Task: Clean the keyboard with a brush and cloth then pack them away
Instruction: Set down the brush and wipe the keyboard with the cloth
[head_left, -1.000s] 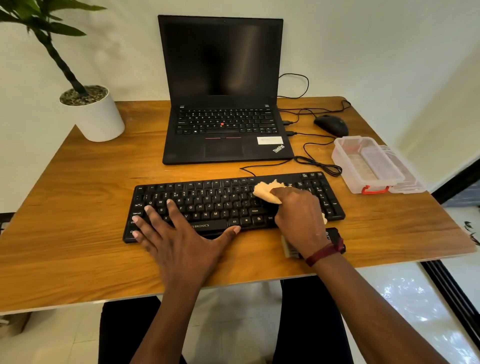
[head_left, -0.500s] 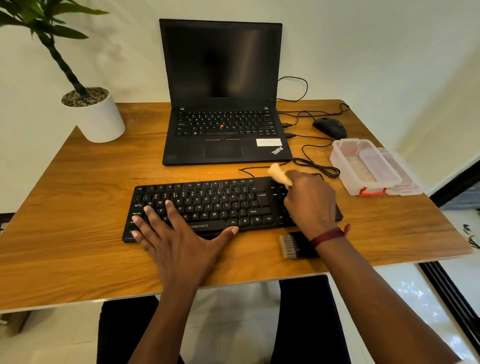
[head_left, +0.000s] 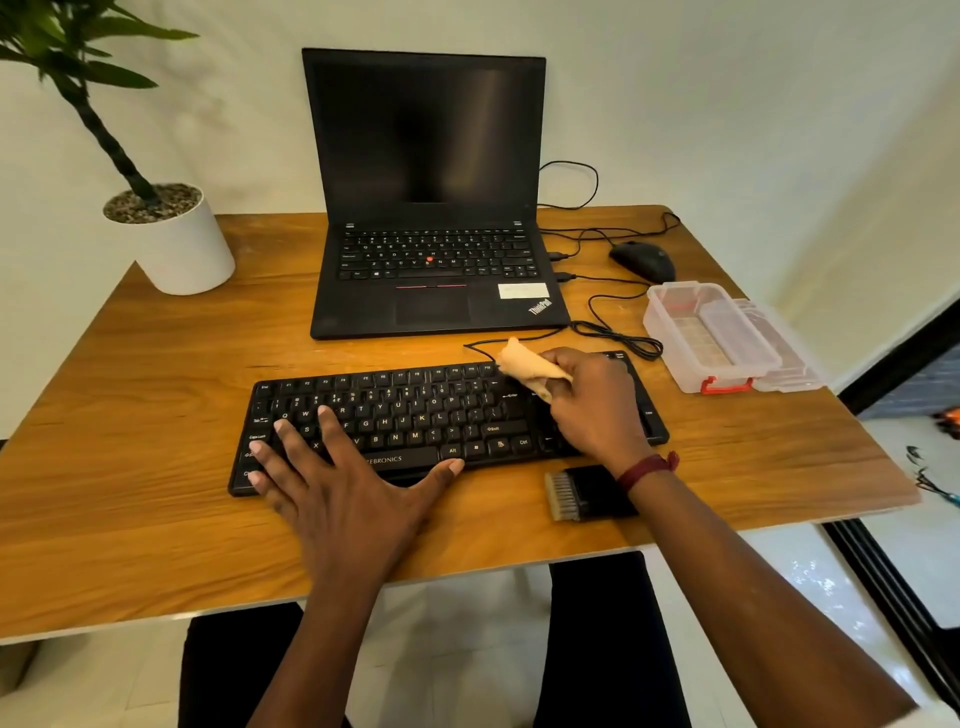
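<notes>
A black keyboard (head_left: 415, 415) lies across the front of the wooden table (head_left: 130, 395). My left hand (head_left: 343, 493) lies flat with spread fingers on the keyboard's left part, thumb at the spacebar's front edge. My right hand (head_left: 597, 405) grips a bunched beige cloth (head_left: 530, 366) over the keyboard's right part, near its far edge. A black brush (head_left: 587, 491) with pale bristles lies on the table just in front of the keyboard, partly under my right wrist.
An open black laptop (head_left: 431, 260) stands behind the keyboard. A clear plastic box (head_left: 711, 338) with a red latch and its lid sit at the right. A black mouse (head_left: 644, 260) and cables lie at the back right. A potted plant (head_left: 171, 234) occupies the back left corner.
My right hand moved the cloth from the keyboard's middle right up and rightward to its far edge. My left hand stayed put on the keys.
</notes>
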